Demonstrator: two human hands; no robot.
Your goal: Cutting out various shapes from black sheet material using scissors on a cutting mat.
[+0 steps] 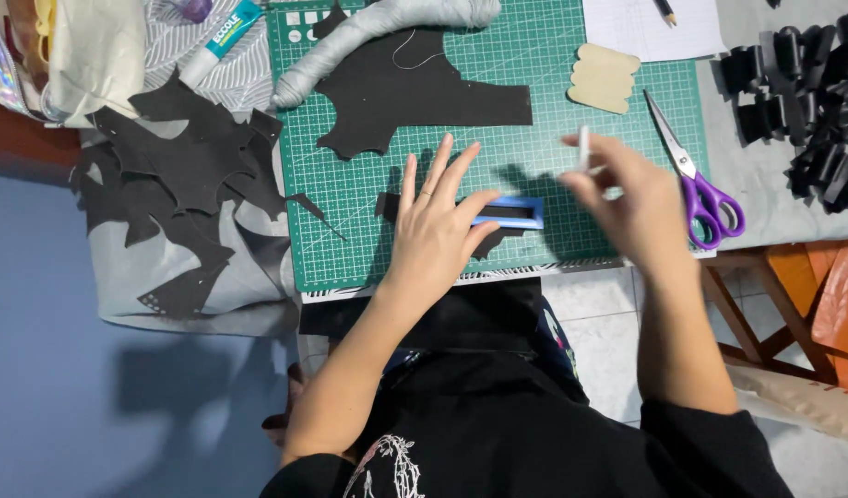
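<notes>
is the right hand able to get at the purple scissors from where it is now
Probably yes: the purple scissors lie uncovered on the green cutting mat, just beside the right hand. That hand already pinches a thin white stick, which might hamper gripping.

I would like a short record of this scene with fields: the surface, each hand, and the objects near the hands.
surface: green cutting mat on a table
left hand: left hand lies flat on the mat, pressing a blue rectangular frame over a black fabric piece
right hand: right hand is raised and blurred, its fingers pinching a thin white stick
near right: purple-handled scissors, beige wavy-edged card
near left: large black fabric cutout, black scraps
top: glue stick, grey stuffed tube
</notes>
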